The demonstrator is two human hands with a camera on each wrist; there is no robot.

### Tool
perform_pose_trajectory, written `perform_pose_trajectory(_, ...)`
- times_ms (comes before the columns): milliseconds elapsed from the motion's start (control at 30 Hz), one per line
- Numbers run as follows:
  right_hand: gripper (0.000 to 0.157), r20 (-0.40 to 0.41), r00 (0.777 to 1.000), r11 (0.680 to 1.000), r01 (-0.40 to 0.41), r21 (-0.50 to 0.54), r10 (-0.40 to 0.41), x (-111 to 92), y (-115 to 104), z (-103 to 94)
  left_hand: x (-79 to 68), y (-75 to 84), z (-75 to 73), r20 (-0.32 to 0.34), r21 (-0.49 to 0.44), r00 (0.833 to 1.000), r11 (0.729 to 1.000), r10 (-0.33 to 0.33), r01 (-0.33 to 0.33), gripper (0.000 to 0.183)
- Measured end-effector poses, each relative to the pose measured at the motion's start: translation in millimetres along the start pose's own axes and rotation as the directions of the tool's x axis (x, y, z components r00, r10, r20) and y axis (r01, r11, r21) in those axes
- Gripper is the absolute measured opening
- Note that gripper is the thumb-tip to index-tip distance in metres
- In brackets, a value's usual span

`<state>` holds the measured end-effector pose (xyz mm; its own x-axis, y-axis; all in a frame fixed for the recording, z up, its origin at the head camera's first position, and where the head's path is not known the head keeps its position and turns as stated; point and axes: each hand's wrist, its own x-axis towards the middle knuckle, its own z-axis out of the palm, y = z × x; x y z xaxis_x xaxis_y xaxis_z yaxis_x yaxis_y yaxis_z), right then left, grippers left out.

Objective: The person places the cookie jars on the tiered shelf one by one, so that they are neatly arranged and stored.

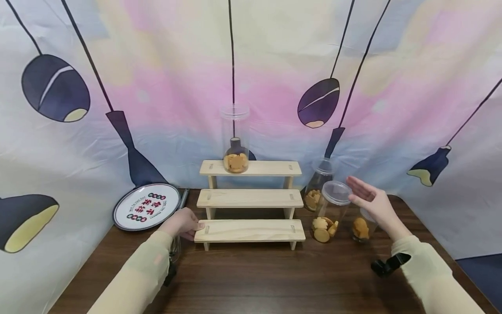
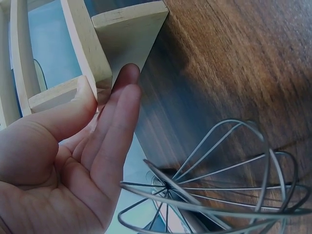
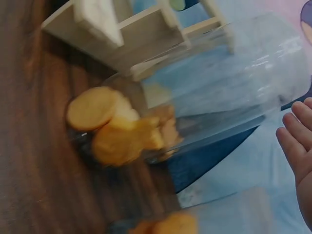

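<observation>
A three-tier wooden display stand (image 1: pixel 250 231) stands on the table. My left hand (image 1: pixel 183 223) pinches the left end of its lowest board, and in the left wrist view the thumb is above the board (image 2: pixel 87 44) and the fingers are below it. To the right of the stand is a tall clear jar (image 1: pixel 323 224) with cookies at its bottom. My right hand (image 1: pixel 368 200) hovers beside that jar's lid, fingers extended, holding nothing. In the right wrist view the hand (image 3: pixel 300 136) appears apart from the jar (image 3: pixel 219 92).
Another cookie jar (image 1: pixel 235 161) stands on the top tier. A further jar (image 1: pixel 312 199) is behind the tall one, and a shorter jar (image 1: pixel 361 229) sits beneath my right hand. At left, a round plate (image 1: pixel 137 200) leans by a wire whisk (image 2: pixel 219 180). A printed cloth (image 1: pixel 274 52) hangs behind.
</observation>
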<state>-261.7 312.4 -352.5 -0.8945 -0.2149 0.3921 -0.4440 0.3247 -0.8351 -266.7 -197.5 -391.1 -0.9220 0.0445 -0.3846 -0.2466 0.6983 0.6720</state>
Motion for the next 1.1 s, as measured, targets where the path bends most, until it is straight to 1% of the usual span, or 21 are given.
perform_pose_trajectory(167,0.058,-0.016,0.999,0.998,-0.04,-0.04,0.039,-10,10,9.9,-1.8,-0.4,-1.1,0.0,-0.009,1.0,1.0,0.003,-0.003,0.029)
perform_pose_trajectory(300,0.061,-0.015,0.999,0.999,-0.051,0.014,0.051,-10,13,18.1,-1.9,-1.8,-1.7,-0.005,-0.005,1.0,1.0,-0.005,0.005,0.03)
perform_pose_trajectory(367,0.064,-0.01,0.997,0.997,-0.073,0.028,0.074,-10,13,20.4,-1.8,-2.0,-1.3,-0.004,-0.008,1.0,1.0,-0.004,0.004,0.03)
perform_pose_trajectory(533,0.07,-0.011,0.987,0.986,-0.161,-0.034,0.161,-12,10,22.2,-1.4,-1.3,0.6,-0.009,-0.021,1.0,1.0,0.001,-0.001,0.033)
perform_pose_trajectory(600,0.07,-0.012,0.983,0.982,-0.181,-0.055,0.181,-13,9,22.5,-1.5,-1.2,1.1,-0.008,-0.025,1.0,1.0,-0.002,0.002,0.033)
perform_pose_trajectory(767,0.071,-0.031,0.985,0.981,-0.173,-0.082,0.171,-11,8,23.8,-2.5,-0.5,0.8,-0.003,-0.023,1.0,1.0,-0.006,0.006,0.032)
perform_pose_trajectory(900,0.069,-0.051,0.985,0.982,-0.171,-0.08,0.167,-10,9,25.2,-1.0,-1.4,1.9,-0.006,-0.022,1.0,1.0,-0.01,0.01,0.031)
perform_pose_trajectory(1100,0.067,-0.075,0.984,0.987,-0.163,-0.009,0.161,-9,11,26.9,0.1,-1.2,2.4,-0.017,-0.016,1.0,1.0,-0.012,0.012,0.029)
